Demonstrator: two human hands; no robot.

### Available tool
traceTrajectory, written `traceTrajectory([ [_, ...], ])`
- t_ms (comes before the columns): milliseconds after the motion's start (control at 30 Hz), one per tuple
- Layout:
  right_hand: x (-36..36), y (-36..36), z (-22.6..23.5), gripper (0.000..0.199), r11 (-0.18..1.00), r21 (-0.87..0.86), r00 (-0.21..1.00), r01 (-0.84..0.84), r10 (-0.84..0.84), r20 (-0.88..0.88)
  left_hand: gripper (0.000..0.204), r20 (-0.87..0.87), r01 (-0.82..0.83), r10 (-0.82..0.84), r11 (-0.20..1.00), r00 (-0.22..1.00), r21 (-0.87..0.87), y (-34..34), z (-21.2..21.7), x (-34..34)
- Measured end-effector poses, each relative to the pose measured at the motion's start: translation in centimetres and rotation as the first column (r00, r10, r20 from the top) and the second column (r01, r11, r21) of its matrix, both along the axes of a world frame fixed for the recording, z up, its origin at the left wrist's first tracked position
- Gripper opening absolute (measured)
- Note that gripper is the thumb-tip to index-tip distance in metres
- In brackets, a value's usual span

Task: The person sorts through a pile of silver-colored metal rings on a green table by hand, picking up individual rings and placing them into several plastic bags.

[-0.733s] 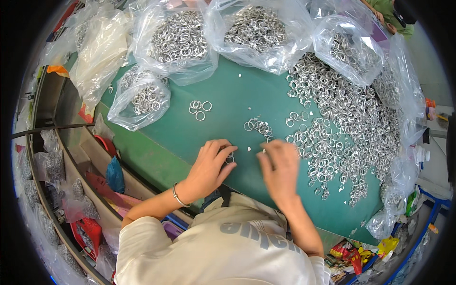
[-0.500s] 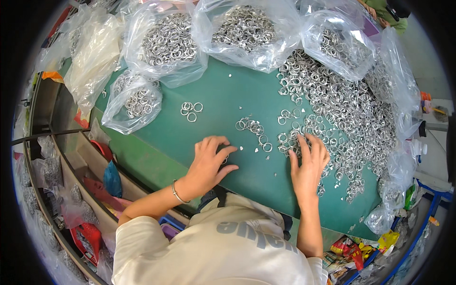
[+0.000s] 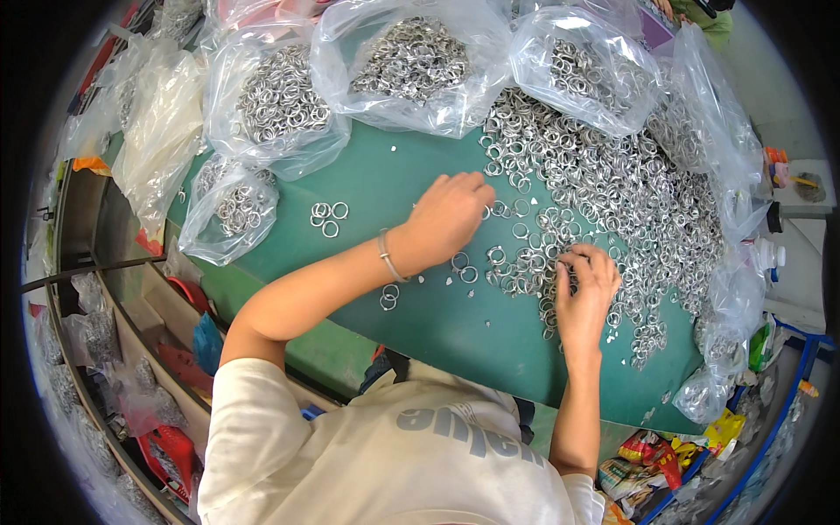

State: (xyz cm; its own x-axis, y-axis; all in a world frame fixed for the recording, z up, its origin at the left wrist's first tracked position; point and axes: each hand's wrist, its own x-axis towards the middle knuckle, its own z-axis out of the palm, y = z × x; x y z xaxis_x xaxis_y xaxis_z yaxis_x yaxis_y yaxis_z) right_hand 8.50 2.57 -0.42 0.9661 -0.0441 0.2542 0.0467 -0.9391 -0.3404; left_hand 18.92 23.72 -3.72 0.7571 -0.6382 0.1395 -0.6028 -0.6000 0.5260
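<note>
My left hand (image 3: pixel 448 219) reaches across the middle of the green table, back upward, with its fingers curled down beside a few metal rings (image 3: pixel 500 209). Whatever its fingertips hold is hidden beneath them. At the near-left edge of the big heap of silver rings (image 3: pixel 630 188) rests my right hand (image 3: pixel 588 293). Its fingers are bent and its thumb stands apart from them, with rings showing in the gap. Two rings (image 3: pixel 389 297) lie on the table below my left wrist, and two more rings (image 3: pixel 464 267) lie beside that hand.
A small group of rings (image 3: pixel 329 217) lies to the left. Clear plastic bags of rings (image 3: pixel 328 144) line the far edge, with a smaller bag (image 3: pixel 210 241) at the left. Shelving with bagged parts (image 3: pixel 131 324) stands left of the green table (image 3: pixel 420 337). Colourful packages (image 3: pixel 652 459) lie at lower right.
My left hand has moved right and away from me, over where a row of rings lay; two rings now show where it was. My right hand shifted slightly, and its fingers bent more.
</note>
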Motion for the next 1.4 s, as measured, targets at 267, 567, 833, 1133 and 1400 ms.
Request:
traceTrajectory([
  [267,3.4,2.0,-0.7,0.022,0.995,0.092,0.999,-0.033,0.036,-0.039,0.024,0.061,0.188,-0.185,0.981,0.981,-0.042,0.6,2.2,-4.7],
  [567,-1.6,1.2,0.0,0.030,0.985,0.080,0.974,-0.155,0.166,-0.156,0.029,0.055,0.045,-0.045,0.999,0.997,0.009,2.7,1.6,-4.9],
  [833,-2.9,0.5,-0.6,0.020,0.995,-0.009,0.995,0.101,-0.101,0.013,0.035,0.094,0.115,-0.115,0.993,0.989,-0.001,-0.8,0.8,-5.5],
  [1133,-1.5,0.5,0.4,0.019,0.986,0.138,0.996,0.089,-0.086,-0.027,0.022,0.006,0.114,-0.114,0.993,0.993,-0.023,-0.6,1.3,-4.4],
  [1400,-0.4,1.1,0.8,0.018,0.982,0.185,1.000,0.027,-0.025,-0.011,0.029,-0.061,-0.146,0.143,0.988,0.988,-0.052,5.4,4.9,-7.0],
])
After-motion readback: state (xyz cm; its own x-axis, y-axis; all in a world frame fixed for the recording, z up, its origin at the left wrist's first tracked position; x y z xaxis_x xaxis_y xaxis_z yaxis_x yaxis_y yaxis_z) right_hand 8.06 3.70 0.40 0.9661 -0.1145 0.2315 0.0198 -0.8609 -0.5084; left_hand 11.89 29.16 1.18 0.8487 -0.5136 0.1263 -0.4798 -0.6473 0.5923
